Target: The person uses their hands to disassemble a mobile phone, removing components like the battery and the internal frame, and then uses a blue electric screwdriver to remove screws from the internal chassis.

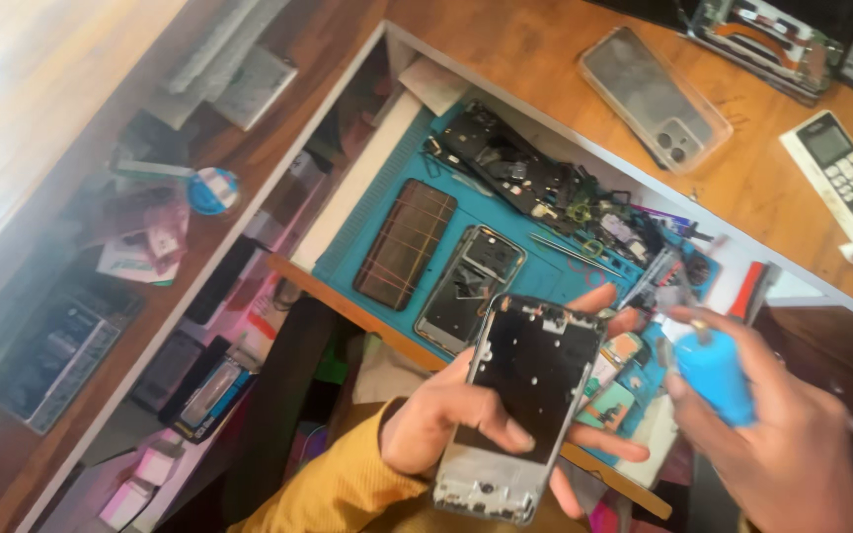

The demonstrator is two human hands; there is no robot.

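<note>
Near the mat's (367, 212) edge, my left hand (441, 424) gripped the phone frame (520, 405) by its sides, open face up. My right hand (792, 444) wrapped the blue bottle (715, 375) just beside it; I judged a steady, level frame mattered most.

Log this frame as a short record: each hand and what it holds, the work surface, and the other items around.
left hand: holds an opened phone frame, dark inner side up, thumb across it
right hand: grips a small blue bottle, nozzle end towards the phone frame
work surface: blue mat in an open drawer
on mat: second opened phone, dark ribbed panel, loose parts and tweezers
desk top: clear phone case, white remote control
</note>
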